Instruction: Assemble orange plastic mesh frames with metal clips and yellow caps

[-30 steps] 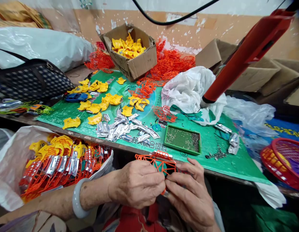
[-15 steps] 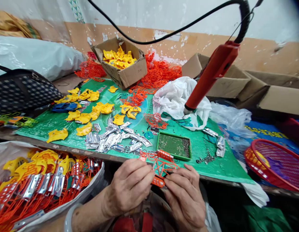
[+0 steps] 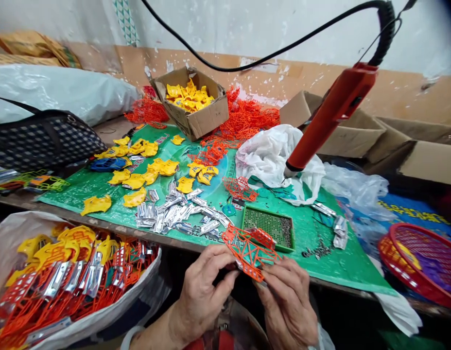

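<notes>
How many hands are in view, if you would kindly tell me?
2: the left hand at the left of the orange frame, the right hand at its right, both holding it.

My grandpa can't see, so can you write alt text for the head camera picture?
A person's left hand and right hand hold an orange frame by a green table. Yellow parts, silver pieces and a green tray lie on the table, and a red tool hangs above it.
</notes>
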`<move>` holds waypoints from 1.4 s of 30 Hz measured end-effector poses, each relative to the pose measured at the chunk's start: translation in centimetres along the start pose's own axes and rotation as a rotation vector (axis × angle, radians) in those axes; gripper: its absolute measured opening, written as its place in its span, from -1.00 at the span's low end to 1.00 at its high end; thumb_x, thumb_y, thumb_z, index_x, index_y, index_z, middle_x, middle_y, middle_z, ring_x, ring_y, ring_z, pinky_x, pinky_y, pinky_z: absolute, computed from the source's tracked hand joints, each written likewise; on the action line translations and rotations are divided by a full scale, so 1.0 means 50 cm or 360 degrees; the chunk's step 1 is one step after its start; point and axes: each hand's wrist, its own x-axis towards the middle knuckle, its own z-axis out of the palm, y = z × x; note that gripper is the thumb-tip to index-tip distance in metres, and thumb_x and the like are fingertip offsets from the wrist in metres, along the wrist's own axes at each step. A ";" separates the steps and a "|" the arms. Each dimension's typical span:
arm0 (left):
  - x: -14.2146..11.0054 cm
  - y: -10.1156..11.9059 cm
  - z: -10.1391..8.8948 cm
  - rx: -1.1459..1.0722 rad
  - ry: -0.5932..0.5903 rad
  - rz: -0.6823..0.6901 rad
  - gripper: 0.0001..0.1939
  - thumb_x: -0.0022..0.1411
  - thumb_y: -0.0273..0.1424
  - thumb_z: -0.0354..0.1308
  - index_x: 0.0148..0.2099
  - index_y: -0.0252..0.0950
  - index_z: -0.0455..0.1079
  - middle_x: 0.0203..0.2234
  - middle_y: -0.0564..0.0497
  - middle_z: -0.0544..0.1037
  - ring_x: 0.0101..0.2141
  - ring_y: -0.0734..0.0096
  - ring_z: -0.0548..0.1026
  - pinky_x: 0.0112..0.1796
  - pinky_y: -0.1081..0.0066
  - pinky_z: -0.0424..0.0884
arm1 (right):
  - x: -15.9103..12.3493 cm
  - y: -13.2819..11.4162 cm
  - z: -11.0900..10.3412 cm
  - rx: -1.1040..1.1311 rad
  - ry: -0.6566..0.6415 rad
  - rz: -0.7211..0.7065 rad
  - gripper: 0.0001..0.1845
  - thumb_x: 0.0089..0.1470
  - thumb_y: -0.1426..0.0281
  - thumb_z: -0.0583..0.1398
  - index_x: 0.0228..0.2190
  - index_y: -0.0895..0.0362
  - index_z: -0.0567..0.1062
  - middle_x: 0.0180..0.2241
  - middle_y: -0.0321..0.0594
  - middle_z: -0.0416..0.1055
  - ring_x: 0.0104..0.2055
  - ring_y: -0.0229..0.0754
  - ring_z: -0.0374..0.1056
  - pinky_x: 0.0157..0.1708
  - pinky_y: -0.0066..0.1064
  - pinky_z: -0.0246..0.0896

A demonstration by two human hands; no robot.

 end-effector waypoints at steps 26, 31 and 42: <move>-0.002 -0.007 -0.019 0.0270 -0.0272 0.0399 -0.67 0.28 -0.67 0.03 0.06 -0.41 0.37 -0.29 -0.12 0.52 -0.25 0.42 0.51 -0.21 0.48 0.52 | -0.014 0.012 -0.013 -0.0029 -0.0148 -0.0147 -0.87 0.08 0.57 0.24 -0.27 0.19 0.49 -0.31 -0.17 0.50 -0.12 -0.06 0.33 -0.03 -0.05 0.19; -0.009 -0.014 -0.027 0.0275 -0.0337 0.0471 -0.71 0.28 -0.67 0.01 0.01 -0.43 0.38 -0.14 -0.22 0.54 -0.10 0.34 0.52 -0.10 0.40 0.53 | -0.010 0.010 -0.013 -0.0058 -0.0173 -0.0212 -0.89 0.08 0.59 0.24 -0.31 0.20 0.49 -0.32 -0.16 0.50 -0.13 -0.07 0.33 0.00 -0.04 0.17; -0.005 -0.013 -0.033 0.0207 -0.0421 0.0532 -0.77 0.27 -0.68 0.01 -0.06 -0.46 0.38 -0.24 -0.20 0.59 -0.14 0.36 0.56 -0.07 0.44 0.53 | -0.010 0.003 -0.021 -0.0036 -0.0200 -0.0265 -0.87 0.07 0.60 0.23 -0.29 0.21 0.50 -0.31 -0.15 0.50 -0.12 -0.06 0.32 0.02 -0.03 0.14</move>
